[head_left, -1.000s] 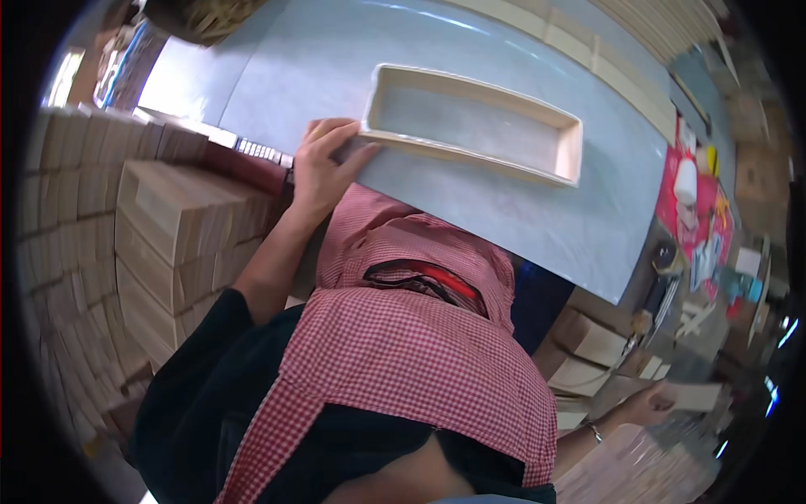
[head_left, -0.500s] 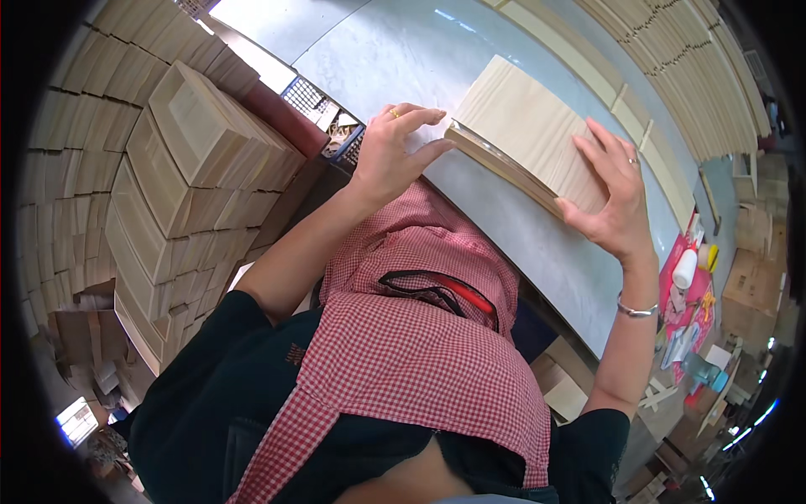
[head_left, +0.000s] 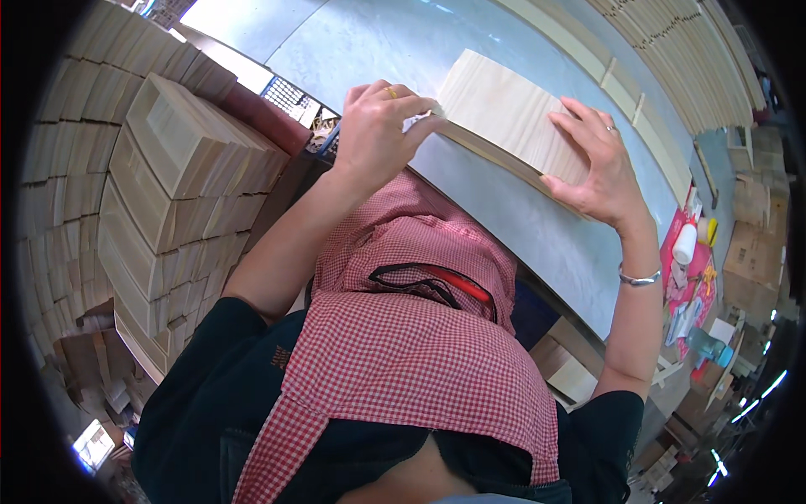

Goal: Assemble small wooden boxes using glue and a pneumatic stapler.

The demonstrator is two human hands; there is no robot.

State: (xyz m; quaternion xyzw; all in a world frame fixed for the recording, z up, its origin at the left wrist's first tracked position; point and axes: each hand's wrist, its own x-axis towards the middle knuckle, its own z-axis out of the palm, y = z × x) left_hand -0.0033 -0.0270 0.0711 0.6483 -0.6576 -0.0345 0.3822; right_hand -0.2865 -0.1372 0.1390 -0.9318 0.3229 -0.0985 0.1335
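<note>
While R hand (head_left: 600, 168) grips right end of the pale wood panel (head_left: 508, 101), fingers on top, thumb at near edge, L hand (head_left: 375, 128) is at its left corner, thumb + index close; can't tell if gripping. Panel's atop a rect. wood frame (head_left: 508, 163), upper ctr of view, on grey desk (head_left: 495, 210).

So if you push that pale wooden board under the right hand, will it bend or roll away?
The board would probably stay stiff: it shows wood grain and no obvious sag. It likely won't roll, being flat with straight edges. It might slide, though the right hand touching it could help steady it.
</note>
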